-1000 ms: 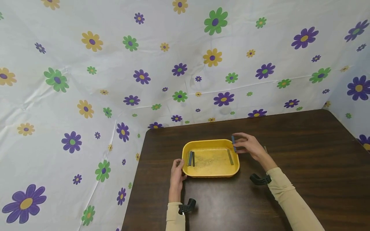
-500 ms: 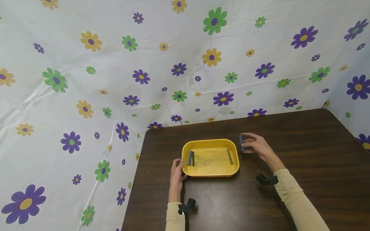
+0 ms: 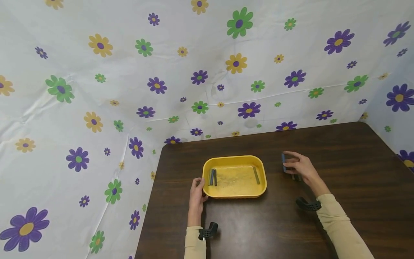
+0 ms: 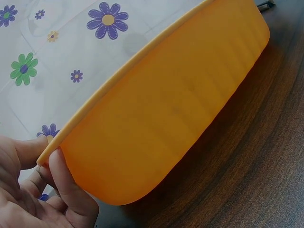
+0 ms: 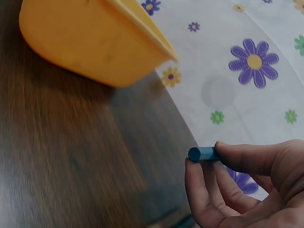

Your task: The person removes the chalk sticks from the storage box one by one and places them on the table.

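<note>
In the head view, my left hand (image 3: pixel 196 196) holds the left end of a yellow plastic tray (image 3: pixel 237 180). The left wrist view shows thumb and fingers pinching the tray's rim (image 4: pixel 102 90) at a corner. Inside the tray, a few thin dark sticks (image 3: pixel 212 177) lie side by side at the left, and one olive-green stick (image 3: pixel 256 175) lies at the right. To the right of the tray, my right hand (image 3: pixel 302 167) pinches a short round blue stick (image 3: pixel 284 162). Its flat end (image 5: pixel 194 154) faces the right wrist camera.
Small sticks (image 3: pixel 296 177) lie on the table beneath my right hand, partly hidden by it. The dark wooden table (image 3: pixel 252 230) runs back to a white flowered sheet (image 3: pixel 181 72). Each wrist wears a black camera mount (image 3: pixel 208 231).
My right hand has moved right, from the tray's right rim to over the table, with the blue stick between its fingers. The left hand has stayed on the tray.
</note>
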A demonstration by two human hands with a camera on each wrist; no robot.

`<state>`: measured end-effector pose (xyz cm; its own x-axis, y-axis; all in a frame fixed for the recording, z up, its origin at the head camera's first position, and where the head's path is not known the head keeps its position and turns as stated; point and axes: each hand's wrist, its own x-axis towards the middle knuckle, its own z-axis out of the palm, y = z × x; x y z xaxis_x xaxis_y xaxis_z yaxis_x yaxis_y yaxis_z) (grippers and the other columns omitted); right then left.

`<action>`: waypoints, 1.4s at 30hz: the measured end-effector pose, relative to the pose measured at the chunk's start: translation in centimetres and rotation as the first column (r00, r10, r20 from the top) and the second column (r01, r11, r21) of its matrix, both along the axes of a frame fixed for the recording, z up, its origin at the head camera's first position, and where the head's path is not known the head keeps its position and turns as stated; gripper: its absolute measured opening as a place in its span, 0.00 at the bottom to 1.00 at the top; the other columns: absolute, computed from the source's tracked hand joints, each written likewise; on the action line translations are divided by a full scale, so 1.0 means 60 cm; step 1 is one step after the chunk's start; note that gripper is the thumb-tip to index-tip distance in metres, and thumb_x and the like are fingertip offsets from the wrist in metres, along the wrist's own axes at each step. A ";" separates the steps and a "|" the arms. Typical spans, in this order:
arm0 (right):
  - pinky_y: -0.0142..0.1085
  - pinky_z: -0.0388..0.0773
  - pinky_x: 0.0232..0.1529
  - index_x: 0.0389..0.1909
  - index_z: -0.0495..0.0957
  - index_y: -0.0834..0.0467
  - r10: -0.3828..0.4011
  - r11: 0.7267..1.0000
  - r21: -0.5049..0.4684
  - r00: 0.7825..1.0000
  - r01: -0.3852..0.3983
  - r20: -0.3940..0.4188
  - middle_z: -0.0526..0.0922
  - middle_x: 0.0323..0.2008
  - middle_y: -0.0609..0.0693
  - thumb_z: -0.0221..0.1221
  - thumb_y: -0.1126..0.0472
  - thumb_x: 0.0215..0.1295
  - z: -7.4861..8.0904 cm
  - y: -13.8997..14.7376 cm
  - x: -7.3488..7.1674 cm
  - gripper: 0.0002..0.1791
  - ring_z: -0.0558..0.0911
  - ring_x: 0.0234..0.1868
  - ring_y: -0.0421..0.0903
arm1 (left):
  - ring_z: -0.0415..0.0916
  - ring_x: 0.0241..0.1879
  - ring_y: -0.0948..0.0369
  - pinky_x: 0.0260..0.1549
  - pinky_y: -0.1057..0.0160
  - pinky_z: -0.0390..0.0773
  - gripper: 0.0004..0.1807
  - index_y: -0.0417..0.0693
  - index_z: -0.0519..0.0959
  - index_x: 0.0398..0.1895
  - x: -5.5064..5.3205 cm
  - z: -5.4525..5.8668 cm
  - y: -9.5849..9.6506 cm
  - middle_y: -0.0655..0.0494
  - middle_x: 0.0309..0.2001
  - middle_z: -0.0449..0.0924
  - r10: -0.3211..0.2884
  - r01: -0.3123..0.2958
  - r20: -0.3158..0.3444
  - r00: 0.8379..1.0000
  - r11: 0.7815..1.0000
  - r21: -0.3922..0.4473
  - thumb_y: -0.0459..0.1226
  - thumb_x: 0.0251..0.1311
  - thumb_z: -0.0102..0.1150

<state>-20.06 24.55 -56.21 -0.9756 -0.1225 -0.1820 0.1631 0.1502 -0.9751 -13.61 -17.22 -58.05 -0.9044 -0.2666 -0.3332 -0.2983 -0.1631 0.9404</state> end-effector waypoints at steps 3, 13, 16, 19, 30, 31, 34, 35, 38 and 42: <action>0.40 0.85 0.45 0.77 0.56 0.69 -0.018 1.000 -0.004 1.000 0.018 -0.005 0.71 0.61 0.77 0.59 0.66 0.76 -0.003 0.014 0.006 0.35 0.85 0.40 0.37 | 0.73 0.28 0.61 0.22 0.68 0.72 0.16 0.47 0.71 0.52 0.000 0.000 -0.001 0.50 0.38 0.74 0.005 -0.005 -0.003 1.000 1.000 0.004 0.49 0.77 0.57; 0.37 0.85 0.43 0.76 0.59 0.69 -0.087 0.996 0.018 0.996 0.087 -0.008 0.81 0.51 0.56 0.61 0.65 0.75 -0.016 0.044 0.025 0.34 0.85 0.40 0.36 | 0.72 0.28 0.62 0.21 0.69 0.72 0.16 0.47 0.71 0.52 -0.001 -0.003 -0.001 0.50 0.38 0.74 -0.004 0.004 -0.009 1.000 1.000 0.007 0.49 0.76 0.57; 0.37 0.85 0.42 0.76 0.58 0.70 -0.103 0.994 0.040 0.994 0.104 -0.020 0.81 0.50 0.56 0.60 0.67 0.75 -0.017 0.050 0.029 0.34 0.83 0.40 0.33 | 0.73 0.28 0.62 0.21 0.70 0.72 0.16 0.47 0.71 0.52 -0.001 -0.004 -0.001 0.49 0.38 0.74 -0.001 0.001 -0.007 1.000 1.000 0.009 0.48 0.76 0.57; 0.36 0.85 0.42 0.76 0.58 0.71 -0.120 0.990 0.064 0.992 0.122 -0.027 0.81 0.49 0.56 0.60 0.68 0.75 -0.018 0.054 0.032 0.34 0.83 0.39 0.32 | 0.73 0.28 0.62 0.21 0.70 0.72 0.15 0.47 0.71 0.52 -0.001 -0.003 -0.001 0.49 0.38 0.75 0.004 -0.004 -0.002 1.000 1.000 0.009 0.48 0.76 0.57; 0.33 0.84 0.39 0.74 0.58 0.74 -0.092 0.971 0.216 0.994 0.101 -0.051 0.73 0.56 0.79 0.56 0.71 0.75 -0.028 0.067 0.045 0.31 0.80 0.39 0.30 | 0.72 0.27 0.62 0.20 0.69 0.72 0.14 0.48 0.71 0.51 -0.001 0.001 -0.001 0.50 0.37 0.74 0.010 -0.010 0.003 1.000 1.000 0.014 0.47 0.77 0.57; 0.33 0.84 0.38 0.74 0.59 0.74 -0.087 0.966 0.241 0.995 0.097 -0.051 0.73 0.57 0.80 0.56 0.71 0.75 -0.030 0.068 0.045 0.31 0.80 0.40 0.33 | 0.72 0.27 0.62 0.20 0.69 0.72 0.14 0.47 0.71 0.51 -0.001 0.001 -0.001 0.50 0.37 0.74 0.009 -0.009 0.002 1.000 1.000 0.014 0.47 0.77 0.57; 0.35 0.84 0.37 0.73 0.62 0.73 -0.079 0.938 0.331 0.994 0.102 -0.081 0.74 0.57 0.80 0.57 0.71 0.74 -0.033 0.067 0.046 0.30 0.85 0.42 0.48 | 0.72 0.27 0.63 0.21 0.69 0.72 0.15 0.47 0.71 0.51 0.000 0.000 -0.001 0.50 0.37 0.74 0.008 -0.008 -0.006 1.000 1.000 0.009 0.48 0.76 0.57; 0.37 0.83 0.36 0.72 0.63 0.73 -0.073 0.925 0.366 0.992 0.105 -0.100 0.75 0.56 0.79 0.58 0.70 0.74 -0.034 0.066 0.046 0.29 0.85 0.43 0.54 | 0.72 0.27 0.62 0.21 0.69 0.72 0.15 0.47 0.71 0.51 0.000 0.000 -0.001 0.50 0.38 0.74 0.006 -0.006 -0.007 1.000 1.000 0.009 0.48 0.76 0.57; 0.46 0.82 0.36 0.69 0.68 0.73 -0.056 0.876 0.466 0.985 0.126 -0.162 0.80 0.51 0.76 0.61 0.70 0.71 -0.036 0.063 0.046 0.28 0.82 0.46 0.68 | 0.71 0.27 0.62 0.21 0.69 0.72 0.15 0.47 0.71 0.52 0.001 0.002 -0.001 0.50 0.37 0.74 0.001 -0.001 -0.004 1.000 1.000 0.014 0.48 0.77 0.57; 0.53 0.79 0.38 0.67 0.70 0.72 -0.056 0.840 0.521 0.979 0.152 -0.195 0.83 0.47 0.73 0.62 0.70 0.69 -0.039 0.060 0.044 0.27 0.81 0.47 0.71 | 0.70 0.26 0.62 0.21 0.68 0.71 0.16 0.47 0.70 0.54 0.002 0.005 -0.001 0.48 0.37 0.74 -0.008 0.008 0.001 1.000 1.000 0.025 0.48 0.78 0.55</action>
